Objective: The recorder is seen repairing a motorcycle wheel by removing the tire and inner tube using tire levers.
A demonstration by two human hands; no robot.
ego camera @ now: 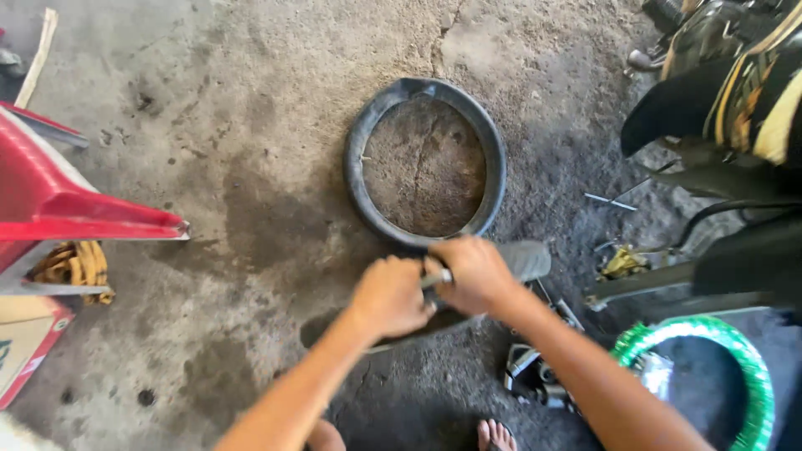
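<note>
A black rubber inner tube (pixel 357 184) lies as a ring on the stained concrete floor. Its near edge passes under my hands. My left hand (pixel 388 294) is clenched around a metal tool (pixel 436 279) and the dark rubber beneath it. My right hand (pixel 474 272) grips the same tool and rubber from the right. A grey rubbery flap (pixel 528 258) sticks out just right of my right hand. More dark rubber (pixel 322 327) shows below my left wrist.
A red panel (pixel 58 205) with yellow rope (pixel 77 264) juts in from the left. A black motorcycle (pixel 735 100) fills the upper right. A green-wrapped wheel rim (pixel 748 359) and metal parts (pixel 535 376) lie lower right. My bare toes (pixel 498 434) show at the bottom.
</note>
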